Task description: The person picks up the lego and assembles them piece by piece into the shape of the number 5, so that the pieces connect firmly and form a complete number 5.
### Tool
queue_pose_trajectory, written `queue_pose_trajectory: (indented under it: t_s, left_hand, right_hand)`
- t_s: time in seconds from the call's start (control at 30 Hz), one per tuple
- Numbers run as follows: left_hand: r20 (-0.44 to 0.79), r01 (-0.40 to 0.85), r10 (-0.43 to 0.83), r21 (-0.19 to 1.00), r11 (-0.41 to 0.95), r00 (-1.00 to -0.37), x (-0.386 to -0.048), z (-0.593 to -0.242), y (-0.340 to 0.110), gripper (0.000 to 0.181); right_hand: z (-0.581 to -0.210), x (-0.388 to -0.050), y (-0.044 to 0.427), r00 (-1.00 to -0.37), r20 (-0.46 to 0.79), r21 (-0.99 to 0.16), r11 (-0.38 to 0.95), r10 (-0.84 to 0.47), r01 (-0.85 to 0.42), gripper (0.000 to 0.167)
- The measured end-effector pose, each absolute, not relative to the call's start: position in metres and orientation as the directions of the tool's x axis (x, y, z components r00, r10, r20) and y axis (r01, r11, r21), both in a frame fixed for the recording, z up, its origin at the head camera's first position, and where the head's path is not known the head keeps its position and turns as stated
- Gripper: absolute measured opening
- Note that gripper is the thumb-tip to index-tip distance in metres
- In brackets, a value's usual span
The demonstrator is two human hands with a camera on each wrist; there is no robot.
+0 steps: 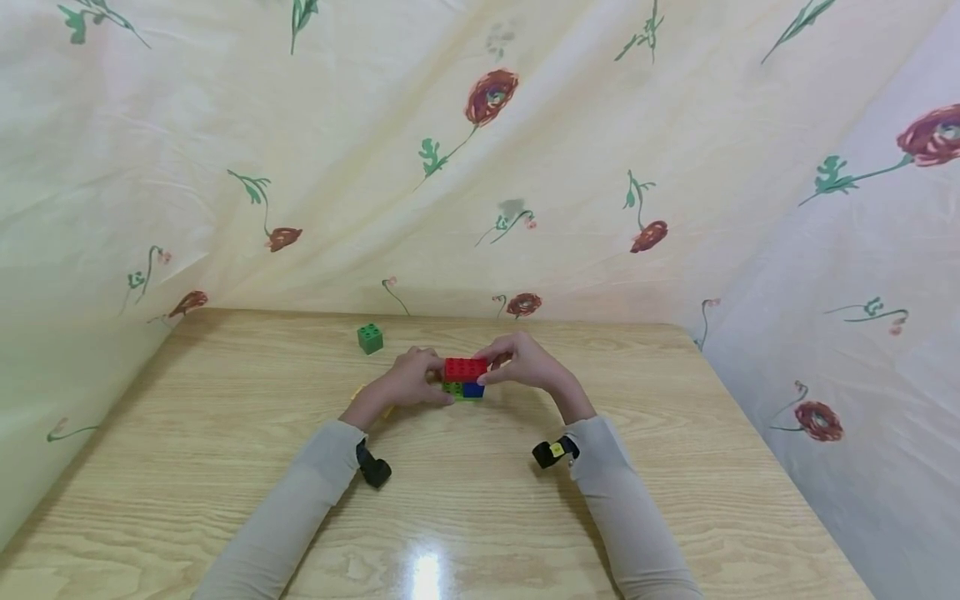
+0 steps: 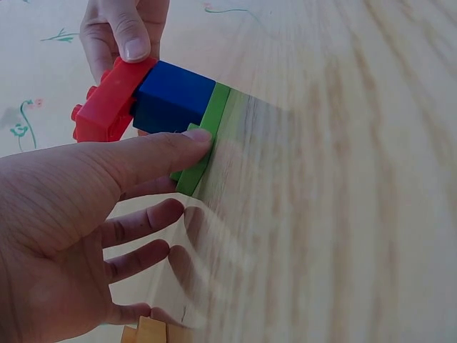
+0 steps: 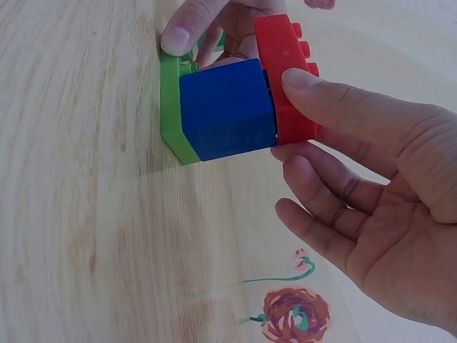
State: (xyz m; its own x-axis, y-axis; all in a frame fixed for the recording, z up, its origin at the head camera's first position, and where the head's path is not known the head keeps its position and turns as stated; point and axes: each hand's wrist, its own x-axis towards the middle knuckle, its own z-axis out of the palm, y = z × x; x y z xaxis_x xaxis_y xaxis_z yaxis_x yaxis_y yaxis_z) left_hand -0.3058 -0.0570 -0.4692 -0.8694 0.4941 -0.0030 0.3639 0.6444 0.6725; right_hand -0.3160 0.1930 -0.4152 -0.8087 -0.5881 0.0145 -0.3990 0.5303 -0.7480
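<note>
- In the head view, we are seeing the right hand (image 1: 517, 362) pinching the red brick (image 1: 466, 369) near the middle of the wooden table (image 1: 480, 533).
- The blue brick (image 1: 472, 390) is showing at about six o'clock from the red one, sitting on the flat green brick (image 1: 453, 390).
- The left hand (image 1: 411, 379) is curving in from nine o'clock, its thumb at the flat brick's near edge.
- We are spotting a dark green block (image 1: 371, 338) between nine and ten o'clock from the red brick, and a yellow piece (image 1: 387, 411) partly hiding under the left wrist.
- In the left wrist view, we are finding the left hand gripping the flat green brick by its end, thumb pressing its edge, the other fingers spreading loosely. The yellow piece is lying at six o'clock.
- In the right wrist view, we are seeing the right thumb and forefinger squeezing the red brick, other fingers bending loosely. The blue brick is lying at eight o'clock from it, a thin dark gap showing along their seam.
</note>
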Motion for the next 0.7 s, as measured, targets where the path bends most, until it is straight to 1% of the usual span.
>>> queue_pose_trajectory:
  t_s: [0.7]
  left_hand:
    - [-0.001,0.367,0.496,0.672,0.644,-0.868,-0.306,-0.4681,-0.0561,0.037]
  right_hand:
    - [-0.4145,-0.317,0.1922,-0.81,0.0,-0.758,0.528,-0.587,-0.383,0.035]
